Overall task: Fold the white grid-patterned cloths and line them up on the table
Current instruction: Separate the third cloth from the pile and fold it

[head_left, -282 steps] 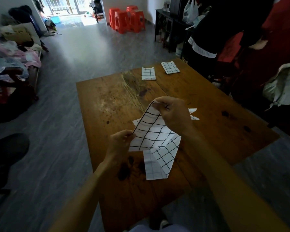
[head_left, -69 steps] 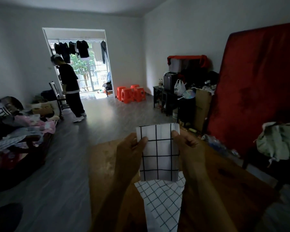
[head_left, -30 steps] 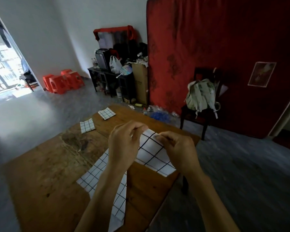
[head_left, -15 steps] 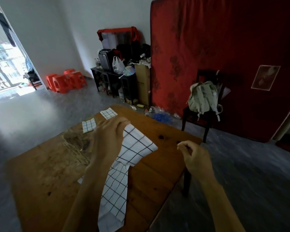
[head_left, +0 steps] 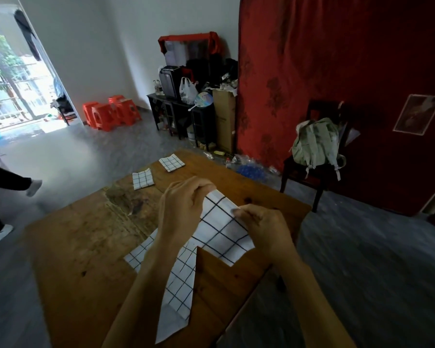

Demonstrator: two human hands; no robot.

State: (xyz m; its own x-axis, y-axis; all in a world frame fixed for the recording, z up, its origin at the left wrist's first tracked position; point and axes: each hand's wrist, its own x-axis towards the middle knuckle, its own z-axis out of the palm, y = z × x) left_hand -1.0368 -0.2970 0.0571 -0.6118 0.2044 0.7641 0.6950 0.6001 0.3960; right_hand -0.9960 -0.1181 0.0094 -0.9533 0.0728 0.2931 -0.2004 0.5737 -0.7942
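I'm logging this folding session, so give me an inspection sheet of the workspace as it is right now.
Surface: worn brown wooden table, stained.
Job's things: two folded white grid-patterned cloths side by side at the far edge; a partly folded grid cloth in hand; another unfolded grid cloth lying beneath it.
Clutter: nothing seen on the table.
Grips: left hand and right hand each pinch the held cloth's top edge.
Cables: nothing seen.
Surroundings: orange plastic stools, pale green backpack on a dark chair, red patterned hanging, someone's legs at left.
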